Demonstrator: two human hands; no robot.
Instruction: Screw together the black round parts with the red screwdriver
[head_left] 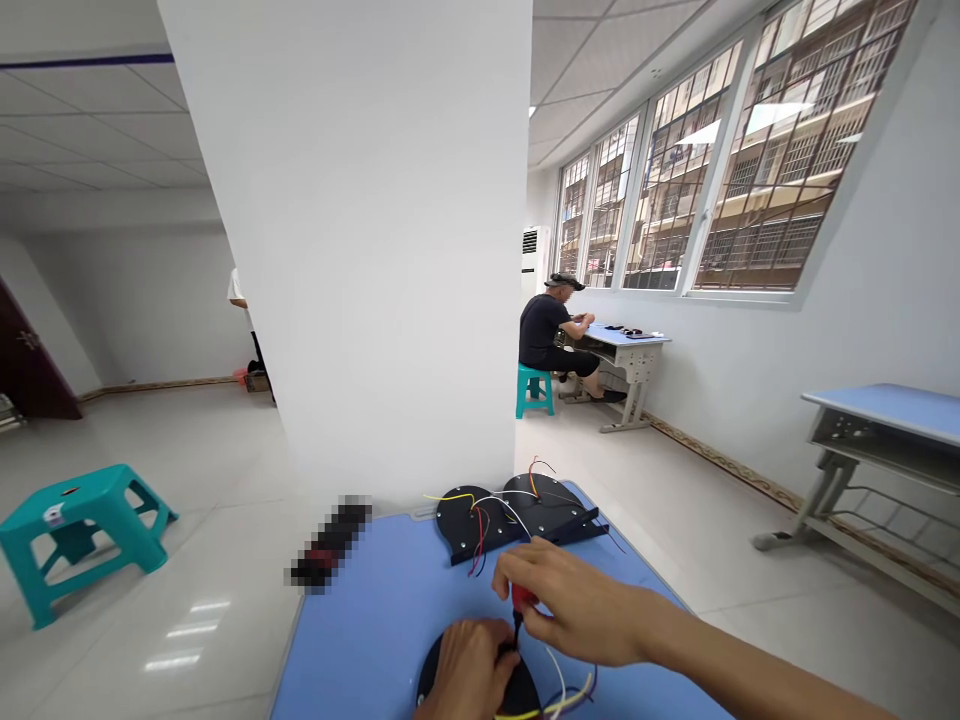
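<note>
A red-handled screwdriver (pixel 519 598) is held upright in my right hand (pixel 577 600), its dark shaft pointing down. Below it, near the table's front, lies a black round plate (pixel 521 690). My left hand (pixel 469 668) rests over this plate with fingers closed on it, thumb and fingertips close to the screwdriver's tip. What sits right under the tip is hidden by the fingers. Yellow, white and dark wires (pixel 559 690) run out from the plate's right side, beneath my right forearm.
On the blue table (pixel 360 640), two black rounded plates (pixel 457 520) with loose wires lie at the back. A pixelated dark object (pixel 330 545) is at the left edge. A white pillar (pixel 375 250) rises behind. A green stool (pixel 90 520) stands left; a person (pixel 544 330) sits at another desk.
</note>
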